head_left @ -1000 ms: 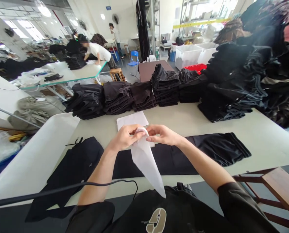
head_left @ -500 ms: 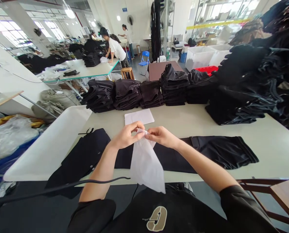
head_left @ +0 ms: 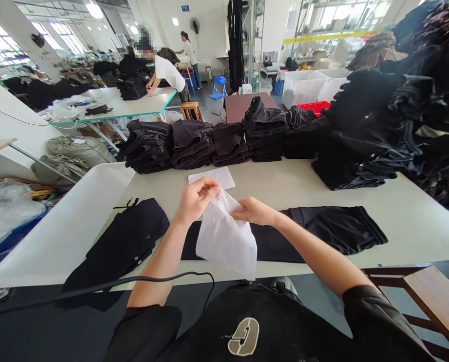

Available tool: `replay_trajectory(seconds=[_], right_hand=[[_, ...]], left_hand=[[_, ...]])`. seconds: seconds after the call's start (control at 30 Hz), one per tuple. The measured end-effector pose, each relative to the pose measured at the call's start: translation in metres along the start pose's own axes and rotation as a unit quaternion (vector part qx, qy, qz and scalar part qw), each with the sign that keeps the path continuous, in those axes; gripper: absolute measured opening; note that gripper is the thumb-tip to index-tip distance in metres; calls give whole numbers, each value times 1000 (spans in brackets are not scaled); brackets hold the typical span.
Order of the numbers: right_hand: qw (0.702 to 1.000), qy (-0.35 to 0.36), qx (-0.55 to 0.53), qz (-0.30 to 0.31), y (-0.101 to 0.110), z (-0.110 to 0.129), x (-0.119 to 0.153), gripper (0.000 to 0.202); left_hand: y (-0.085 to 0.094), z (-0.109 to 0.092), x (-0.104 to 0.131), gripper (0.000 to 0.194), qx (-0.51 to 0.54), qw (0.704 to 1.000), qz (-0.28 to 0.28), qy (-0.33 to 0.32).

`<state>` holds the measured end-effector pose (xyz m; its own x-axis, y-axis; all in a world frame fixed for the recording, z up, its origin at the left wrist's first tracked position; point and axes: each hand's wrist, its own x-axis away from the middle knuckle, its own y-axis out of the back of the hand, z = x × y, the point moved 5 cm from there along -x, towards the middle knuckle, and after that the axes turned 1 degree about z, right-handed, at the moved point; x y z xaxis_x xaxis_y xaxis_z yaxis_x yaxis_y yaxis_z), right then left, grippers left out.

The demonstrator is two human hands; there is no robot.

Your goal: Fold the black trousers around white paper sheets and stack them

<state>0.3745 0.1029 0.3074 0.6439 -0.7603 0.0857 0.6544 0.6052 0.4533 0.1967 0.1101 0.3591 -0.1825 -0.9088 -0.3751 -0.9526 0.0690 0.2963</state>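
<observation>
A sheet of thin white tissue paper point(head_left: 228, 239) hangs between my hands, over the near edge of the table. My left hand point(head_left: 198, 198) pinches its top corner. Lower and to the right, my right hand point(head_left: 255, 211) grips the sheet's right side between thumb and fingers. Beneath the sheet, black trousers point(head_left: 333, 229) lie stretched across the table, their middle partly covered by the sheet. To the left is another dark garment point(head_left: 128, 239) with light buttons and a cord at its far end. Just beyond my left hand lies a flat white paper stack point(head_left: 218, 176).
Folded black garment stacks point(head_left: 192, 143) line the table's far side, with a taller heap point(head_left: 363, 136) on the right. A white trough point(head_left: 64, 226) adjoins the left end. A black cable point(head_left: 141, 278) crosses my left forearm. A wooden stool point(head_left: 435, 291) stands at right; a co-worker point(head_left: 167, 70) bends over another table.
My hands have moved apart: the left up a little, the right down along the sheet's edge. The white sheet now spreads wider and hangs higher. The view has shifted slightly.
</observation>
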Motion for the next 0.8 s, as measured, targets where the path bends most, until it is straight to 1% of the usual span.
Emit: replay_trajectory(seconds=[0.03, 0.1, 0.17, 0.23, 0.3, 0.37, 0.43, 0.5, 0.57, 0.6, 0.67, 0.73, 0.8], right_hand=[[1000, -12, 3, -9, 2, -6, -1, 39], [997, -29, 27, -63, 8, -17, -2, 39], [992, -41, 53, -110, 15, -26, -3, 40], [990, -49, 61, -117, 19, -33, -4, 41], [993, -58, 46, -88, 20, -42, -3, 42], [997, -71, 21, -34, 18, -54, -1, 43], [996, -82, -4, 26, 14, -69, 3, 44], [993, -90, -34, 69, 8, -85, 8, 42], [988, -98, -74, 90, 2, -102, 13, 42], [987, -100, -93, 86, 1, -110, 15, 41], [986, -99, -126, 41, 4, -125, 17, 43], [981, -96, -166, -34, 12, -138, 19, 47], [964, -106, -215, -113, 23, -147, 22, 53]], left_hand=[[0, 5, 0, 34, 14, 1000, -5, 2], [-3, 19, 2, 45, 44, 999, 5, 16], [-11, 37, 9, 54, 55, 996, 42, 59], [-19, 56, 18, 51, 39, 990, 69, 116], [-21, 69, 26, 45, 3, 986, 63, 154], [-16, 74, 29, 42, -31, 986, 30, 159], [-7, 74, 27, 37, -56, 988, -3, 147], [4, 74, 24, 36, -72, 987, -32, 138], [15, 76, 21, 38, -87, 985, -62, 136], [20, 78, 20, 40, -93, 983, -79, 137], [29, 84, 20, 43, -103, 978, -114, 139], [33, 93, 21, 44, -109, 975, -135, 142], [33, 104, 22, 43, -109, 972, -144, 148]])
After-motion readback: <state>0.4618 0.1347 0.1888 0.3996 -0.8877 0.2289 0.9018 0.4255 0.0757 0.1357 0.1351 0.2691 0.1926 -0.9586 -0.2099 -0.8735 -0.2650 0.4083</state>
